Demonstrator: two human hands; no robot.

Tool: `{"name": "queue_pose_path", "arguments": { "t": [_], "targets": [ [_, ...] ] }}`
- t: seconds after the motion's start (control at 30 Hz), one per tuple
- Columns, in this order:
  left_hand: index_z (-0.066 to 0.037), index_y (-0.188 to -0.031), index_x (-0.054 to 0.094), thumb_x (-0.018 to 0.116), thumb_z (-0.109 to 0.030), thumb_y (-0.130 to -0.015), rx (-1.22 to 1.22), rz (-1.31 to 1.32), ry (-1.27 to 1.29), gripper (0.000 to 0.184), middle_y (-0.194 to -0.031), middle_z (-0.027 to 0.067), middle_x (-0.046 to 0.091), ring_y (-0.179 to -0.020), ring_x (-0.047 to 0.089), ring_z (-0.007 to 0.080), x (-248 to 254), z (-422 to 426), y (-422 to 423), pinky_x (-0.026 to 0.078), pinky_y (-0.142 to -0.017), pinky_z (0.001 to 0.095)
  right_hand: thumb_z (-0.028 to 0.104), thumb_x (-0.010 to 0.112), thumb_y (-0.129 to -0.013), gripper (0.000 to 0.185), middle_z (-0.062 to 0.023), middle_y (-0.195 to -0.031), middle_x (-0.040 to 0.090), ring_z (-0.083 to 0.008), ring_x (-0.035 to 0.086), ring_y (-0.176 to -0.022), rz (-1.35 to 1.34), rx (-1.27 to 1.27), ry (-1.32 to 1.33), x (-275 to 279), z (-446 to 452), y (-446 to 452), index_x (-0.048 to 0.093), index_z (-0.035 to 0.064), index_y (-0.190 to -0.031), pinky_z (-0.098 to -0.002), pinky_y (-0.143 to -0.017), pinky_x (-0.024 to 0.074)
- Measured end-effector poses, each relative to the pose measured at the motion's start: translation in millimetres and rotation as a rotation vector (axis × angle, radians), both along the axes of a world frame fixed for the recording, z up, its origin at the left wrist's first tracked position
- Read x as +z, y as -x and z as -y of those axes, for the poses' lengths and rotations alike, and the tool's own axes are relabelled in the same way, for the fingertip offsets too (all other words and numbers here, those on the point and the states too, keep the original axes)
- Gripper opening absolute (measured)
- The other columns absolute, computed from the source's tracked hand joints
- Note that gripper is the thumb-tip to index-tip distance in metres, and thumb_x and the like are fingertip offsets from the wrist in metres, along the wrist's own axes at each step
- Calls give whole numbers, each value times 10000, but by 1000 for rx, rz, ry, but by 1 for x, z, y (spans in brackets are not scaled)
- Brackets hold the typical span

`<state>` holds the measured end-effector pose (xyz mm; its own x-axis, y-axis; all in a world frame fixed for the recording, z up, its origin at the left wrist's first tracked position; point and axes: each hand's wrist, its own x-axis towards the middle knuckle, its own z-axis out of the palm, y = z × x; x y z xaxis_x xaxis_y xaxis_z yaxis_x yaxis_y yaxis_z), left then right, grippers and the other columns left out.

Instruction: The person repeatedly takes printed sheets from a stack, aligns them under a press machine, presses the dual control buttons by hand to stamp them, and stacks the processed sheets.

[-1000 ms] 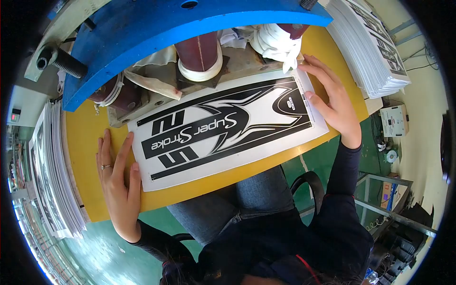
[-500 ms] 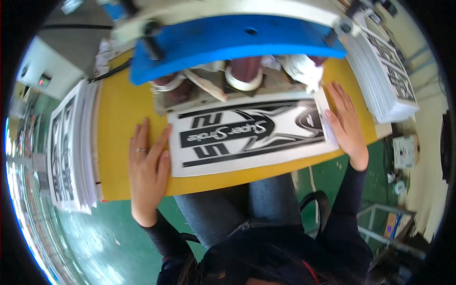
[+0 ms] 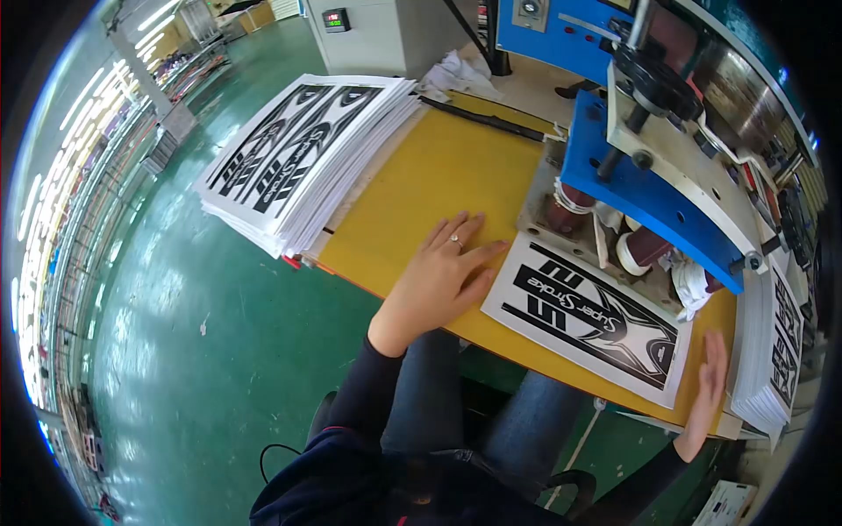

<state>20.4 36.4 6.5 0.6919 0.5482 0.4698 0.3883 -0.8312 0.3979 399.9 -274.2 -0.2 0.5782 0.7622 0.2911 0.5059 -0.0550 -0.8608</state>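
A white sheet printed with a black-and-white "Super Stroke" design lies on the yellow board, its far edge against the metal plate under the press. Just left of the sheet, my left hand rests on the board with fingers stretched out. Its index finger and thumb point toward the sheet's left edge; whether they touch it I cannot tell. Past the sheet's right end, my right hand is stretched out near the board's right side, seen edge-on and apart from the sheet. Neither hand holds anything.
A blue curved bar with dark red cylinders under it overhangs the sheet. One stack of printed sheets stands at the left, another stack at the right. A grey cabinet and a white cloth are behind.
The view has swung to the left, bringing the left stack into fuller sight. My right hand has come away from the sheet's right edge. My left hand stays beside the left edge.
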Motion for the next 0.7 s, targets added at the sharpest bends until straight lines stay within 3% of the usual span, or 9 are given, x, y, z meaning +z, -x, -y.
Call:
{"name": "queue_pose_path", "arguments": {
  "t": [0.13,0.23,0.33,0.7],
  "targets": [
    [-120,-1298,674,589,-222,-947,9,26,27,375,-1441,250,533,-1362,464,469,0,1,1,359,-1148,510,95,570,-978,591,-166,-1546,445,-260,398,-1411,-229,-142,-272,-23,32,-38,397,49,-1540,-390,-1171,289],
    [-106,-1289,672,590,-221,-944,10,19,23,373,-1440,246,535,-1364,467,459,-1,1,2,360,-1147,507,11,598,-931,620,-138,-1504,468,-216,453,-1282,-355,-95,-401,-40,46,-60,415,46,-1522,-336,-1112,334],
    [-100,-1283,674,588,-222,-944,10,20,14,370,-1440,244,536,-1365,468,454,-3,1,2,361,-1146,505,-38,597,-910,626,-127,-1493,464,-199,461,-1230,-371,-134,-406,-45,49,-66,427,43,-1507,-310,-1105,347],
    [-87,-1256,686,580,-205,-937,17,32,21,356,-1429,237,548,-1355,480,445,-5,1,3,376,-1135,496,-24,552,-948,555,-130,-1543,455,-177,455,-1276,-351,-143,-423,-41,44,-58,459,51,-1490,-311,-1112,346]
  ]
}}
